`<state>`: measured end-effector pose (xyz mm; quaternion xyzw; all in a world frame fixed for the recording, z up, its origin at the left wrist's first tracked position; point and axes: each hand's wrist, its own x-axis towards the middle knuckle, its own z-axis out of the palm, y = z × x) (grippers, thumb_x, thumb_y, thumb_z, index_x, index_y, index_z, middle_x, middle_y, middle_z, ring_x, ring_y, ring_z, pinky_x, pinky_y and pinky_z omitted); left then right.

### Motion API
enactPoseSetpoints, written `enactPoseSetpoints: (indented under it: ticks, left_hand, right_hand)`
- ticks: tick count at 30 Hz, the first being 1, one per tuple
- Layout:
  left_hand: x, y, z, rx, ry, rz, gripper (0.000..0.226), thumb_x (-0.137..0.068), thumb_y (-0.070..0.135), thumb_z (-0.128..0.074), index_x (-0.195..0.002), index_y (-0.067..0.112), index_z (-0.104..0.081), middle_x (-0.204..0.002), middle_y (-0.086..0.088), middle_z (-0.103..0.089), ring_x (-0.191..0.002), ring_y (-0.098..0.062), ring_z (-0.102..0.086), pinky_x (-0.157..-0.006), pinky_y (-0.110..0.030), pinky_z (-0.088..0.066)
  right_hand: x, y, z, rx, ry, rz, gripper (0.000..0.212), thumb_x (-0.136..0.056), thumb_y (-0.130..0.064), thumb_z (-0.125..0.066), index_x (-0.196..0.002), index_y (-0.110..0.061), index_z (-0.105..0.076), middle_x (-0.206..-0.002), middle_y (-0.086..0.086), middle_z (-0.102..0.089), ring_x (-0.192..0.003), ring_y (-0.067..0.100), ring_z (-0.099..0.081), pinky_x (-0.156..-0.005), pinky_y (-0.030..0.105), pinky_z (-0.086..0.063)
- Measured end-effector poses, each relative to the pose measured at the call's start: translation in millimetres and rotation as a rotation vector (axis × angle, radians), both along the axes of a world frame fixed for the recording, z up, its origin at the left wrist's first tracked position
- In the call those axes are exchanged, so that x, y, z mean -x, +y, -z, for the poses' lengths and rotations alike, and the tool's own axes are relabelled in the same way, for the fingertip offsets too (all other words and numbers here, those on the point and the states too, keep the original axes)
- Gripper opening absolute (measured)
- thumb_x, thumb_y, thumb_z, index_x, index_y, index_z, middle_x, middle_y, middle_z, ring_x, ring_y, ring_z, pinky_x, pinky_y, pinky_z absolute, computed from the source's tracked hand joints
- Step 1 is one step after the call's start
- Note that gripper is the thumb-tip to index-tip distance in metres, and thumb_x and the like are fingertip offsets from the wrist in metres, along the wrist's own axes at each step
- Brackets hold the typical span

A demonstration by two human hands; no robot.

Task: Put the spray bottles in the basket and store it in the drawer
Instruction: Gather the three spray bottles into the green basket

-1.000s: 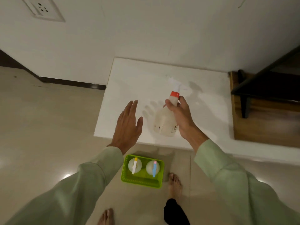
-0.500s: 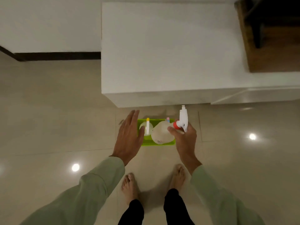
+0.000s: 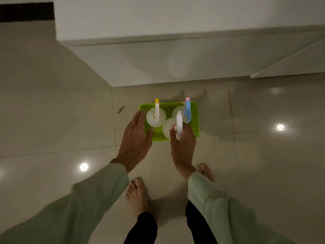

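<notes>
Right hand [image 3: 182, 147] grips the neck of the translucent red-collared spray bottle [image 3: 171, 128], lowering it into the lime-green plastic mesh basket [image 3: 194, 118] on the floor, 6 o'clock of the blue-trigger bottle [image 3: 187, 110] and 4 o'clock of the yellow-trigger bottle [image 3: 156, 117]. Left hand [image 3: 136, 138] is open, flat at the basket's 9 o'clock wall. Risk: tight fit, so the bottle's base may clip a neighbour or the rim and tip it, or skid the light basket on the glossy tile.

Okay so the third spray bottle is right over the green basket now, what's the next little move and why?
Probably lower the red-collared bottle into the free near part of the green basket and let go. The right hand grips its neck, the yellow-tipped bottle and blue-triggered bottle already stand inside, and the left hand lies at the basket's left edge.
</notes>
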<state>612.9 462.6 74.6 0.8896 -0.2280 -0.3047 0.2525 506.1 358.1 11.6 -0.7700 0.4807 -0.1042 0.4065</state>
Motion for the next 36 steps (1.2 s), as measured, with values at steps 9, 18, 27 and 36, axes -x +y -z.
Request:
enactPoseSetpoints:
  ticks: [9,18,27,36]
  left_hand:
    - [2,-9,39,0.015,0.01,-0.036,0.06,-0.096,0.018,-0.053,-0.149,0.012,-0.028,-0.154,-0.008,-0.034,-0.138,-0.025,-0.038,-0.113,-0.039,-0.034]
    - [-2,-24,54,0.038,0.016,-0.093,0.056,-0.095,0.023,-0.054,-0.147,0.016,-0.033,-0.145,-0.006,-0.044,-0.128,-0.025,-0.049,-0.1,-0.033,-0.041]
    - [-16,-44,51,-0.069,-0.007,-0.263,0.05,-0.095,0.043,-0.051,-0.136,0.014,-0.047,-0.127,-0.01,-0.06,-0.116,-0.031,-0.056,-0.086,-0.033,-0.039]
    - [-21,-66,71,-0.259,0.015,-0.26,0.041,-0.091,0.045,-0.054,-0.111,0.009,-0.059,-0.107,-0.017,-0.064,-0.094,-0.034,-0.055,-0.073,-0.035,-0.036]
  right_hand:
    - [-7,-4,34,0.054,0.085,-0.141,0.017,-0.089,-0.006,-0.067,-0.106,-0.006,-0.064,-0.095,0.011,-0.068,-0.091,0.03,-0.061,-0.08,0.03,-0.045]
    - [1,-13,56,-0.079,0.142,-0.217,0.053,-0.084,-0.019,-0.076,-0.131,-0.005,-0.055,-0.123,0.014,-0.065,-0.115,0.033,-0.058,-0.097,0.04,-0.047]
    - [22,-51,11,0.166,-0.006,-0.005,0.053,-0.092,-0.057,-0.056,-0.121,-0.013,-0.056,-0.109,0.002,-0.062,-0.098,0.025,-0.061,-0.075,0.024,-0.042]
    - [-25,-108,32,0.265,0.412,-0.31,0.033,-0.096,-0.036,-0.056,-0.12,-0.013,-0.057,-0.085,0.01,-0.068,-0.079,0.033,-0.064,-0.065,0.031,-0.034]
